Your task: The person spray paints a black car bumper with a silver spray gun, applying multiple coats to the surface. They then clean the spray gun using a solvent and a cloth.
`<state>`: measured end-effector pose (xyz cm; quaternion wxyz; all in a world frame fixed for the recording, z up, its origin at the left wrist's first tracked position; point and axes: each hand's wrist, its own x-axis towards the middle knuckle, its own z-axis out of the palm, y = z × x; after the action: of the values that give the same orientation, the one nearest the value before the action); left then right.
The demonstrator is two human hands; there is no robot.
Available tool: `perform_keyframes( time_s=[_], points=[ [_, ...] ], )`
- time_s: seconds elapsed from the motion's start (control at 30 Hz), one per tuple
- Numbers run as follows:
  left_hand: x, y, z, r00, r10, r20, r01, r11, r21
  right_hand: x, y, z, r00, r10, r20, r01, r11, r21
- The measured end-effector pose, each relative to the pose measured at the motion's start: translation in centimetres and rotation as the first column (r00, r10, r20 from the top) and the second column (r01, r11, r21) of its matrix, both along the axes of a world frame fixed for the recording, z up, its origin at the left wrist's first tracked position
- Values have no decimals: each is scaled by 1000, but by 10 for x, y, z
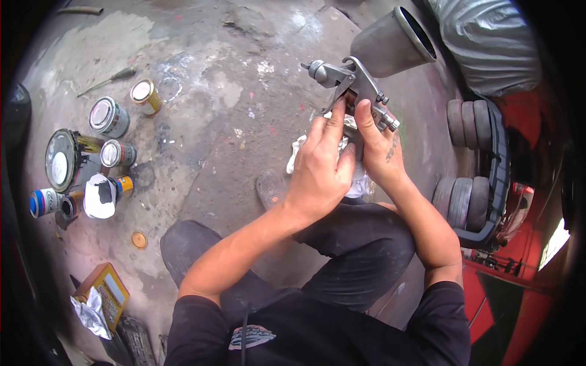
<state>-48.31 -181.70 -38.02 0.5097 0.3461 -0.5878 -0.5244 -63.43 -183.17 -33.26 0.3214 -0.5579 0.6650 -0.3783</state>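
Observation:
A metal spray gun [360, 82] with a large grey cup [390, 43] is held up in front of me, its nozzle facing left. My right hand [381, 149] is closed around its handle, thumb raised along the back of the body. My left hand [320, 168] bends in from the left, its index finger reaching the gun beside the trigger. A crumpled white cloth [296, 152] shows from behind the left fingers and below both hands. The left fingers appear curled over this cloth; their undersides are hidden.
Several paint cans [110, 117] stand on the stained floor at left, near a screwdriver [107, 82] and a round lid [139, 240]. A yellow box [110, 293] lies lower left. At right are stacked grey rollers [470, 125], a dark bumper-like frame [500, 152] and a silver cover [488, 43].

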Motion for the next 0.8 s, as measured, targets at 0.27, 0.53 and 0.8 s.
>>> perform_keyframes(
  time_s=[0.27,0.53,0.8],
  points=[
    [2,-5,-9,996,85,-2,-85,991,-105,25,0,14,998,-54,43,56,998,-36],
    [6,-6,-15,994,104,25,-99,982,-159,7,-6,16,951,-146,272,129,989,78],
    [9,-11,-14,983,145,114,-112,960,-256,19,-1,22,945,-134,297,123,991,54]
  ],
)
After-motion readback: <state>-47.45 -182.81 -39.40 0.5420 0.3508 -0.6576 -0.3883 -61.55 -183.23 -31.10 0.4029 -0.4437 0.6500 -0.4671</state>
